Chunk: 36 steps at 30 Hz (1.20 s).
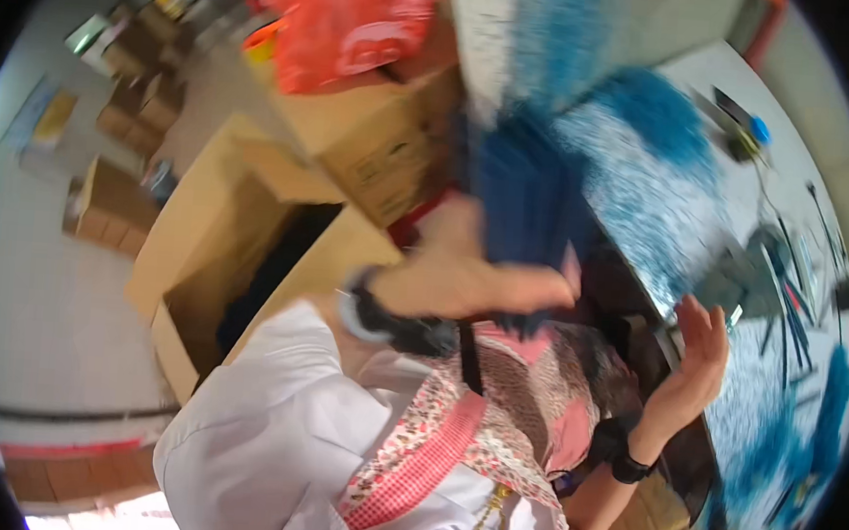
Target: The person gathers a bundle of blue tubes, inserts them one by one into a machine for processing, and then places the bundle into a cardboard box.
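Blue-mottled worktable at two o'clock; nearer centre, a navy bundle, outside the open carton, is crossed by the blurred left hand, its grip impossible to tell. Right hand, near four: loosely open, empty. Carton, nine o'clock: dark material already inside.

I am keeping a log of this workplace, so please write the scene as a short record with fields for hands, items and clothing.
Left hand: blurred, by the dark blue cloth; grip unclear
Right hand: open, raised near the white-and-teal table
Left of hands: open cardboard box, dark contents
Upper middle: red plastic bag on a carton
Clothing: white garment, patterned apron
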### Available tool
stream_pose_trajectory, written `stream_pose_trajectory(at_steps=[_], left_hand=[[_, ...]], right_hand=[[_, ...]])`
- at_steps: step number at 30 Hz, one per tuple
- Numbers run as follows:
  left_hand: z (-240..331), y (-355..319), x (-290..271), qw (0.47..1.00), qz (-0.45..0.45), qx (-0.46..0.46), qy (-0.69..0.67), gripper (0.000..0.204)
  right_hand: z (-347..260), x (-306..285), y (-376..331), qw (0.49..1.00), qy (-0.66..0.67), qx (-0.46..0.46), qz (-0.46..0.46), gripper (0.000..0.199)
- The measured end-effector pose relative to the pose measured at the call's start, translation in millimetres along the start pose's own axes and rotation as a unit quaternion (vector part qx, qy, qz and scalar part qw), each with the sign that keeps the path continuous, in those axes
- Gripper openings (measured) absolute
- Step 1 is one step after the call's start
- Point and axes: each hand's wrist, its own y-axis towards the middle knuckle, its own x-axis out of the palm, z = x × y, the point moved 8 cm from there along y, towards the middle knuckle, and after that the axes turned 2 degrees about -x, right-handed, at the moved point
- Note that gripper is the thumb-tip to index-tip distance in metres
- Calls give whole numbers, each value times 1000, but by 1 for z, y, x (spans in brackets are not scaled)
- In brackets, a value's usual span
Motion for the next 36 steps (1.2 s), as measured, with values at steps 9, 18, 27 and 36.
stream_pose_trajectory(at_steps=[9,18,27,36], left_hand=[[38,-293,-278,647,705,69,282,13],[-273,-563,-430,570,632,-504,149,32],[-334,-842,-488,689,404,-545,254,47],[-424,-808,-413,562,547,-567,252,60]], right_hand=[[17,132,-21,946,17,111,-304,29],[55,147,-60,898,-112,188,-383,26],[89,159,-81,854,-160,258,-423,27],[98,188,-98,811,-234,273,-461,28]])
